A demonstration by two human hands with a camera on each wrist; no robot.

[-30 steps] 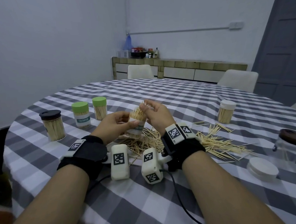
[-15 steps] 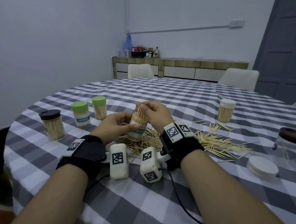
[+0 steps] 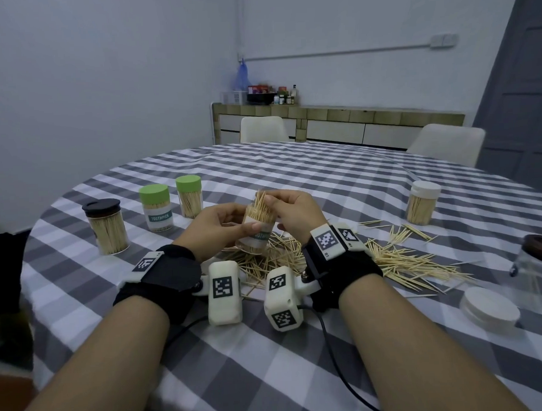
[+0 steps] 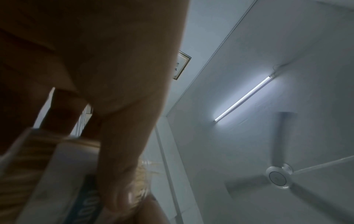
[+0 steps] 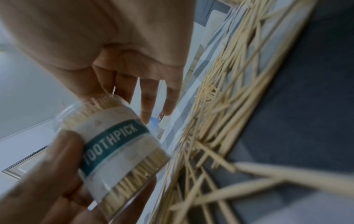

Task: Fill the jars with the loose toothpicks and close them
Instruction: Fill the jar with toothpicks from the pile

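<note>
Left hand (image 3: 216, 231) grips the tilted jar (image 3: 257, 229) steady so right hand (image 3: 290, 213) can pinch toothpicks (image 3: 260, 202) into its mouth.

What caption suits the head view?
Left hand holds an open jar while right hand pushes toothpicks in.

Pale walls; sideboard (image 3: 337, 124) at 12 o'clock, two white chairs (image 3: 264, 133) before it; lit ceiling tube (image 4: 243, 98), ceiling fan (image 4: 278, 176)
</note>
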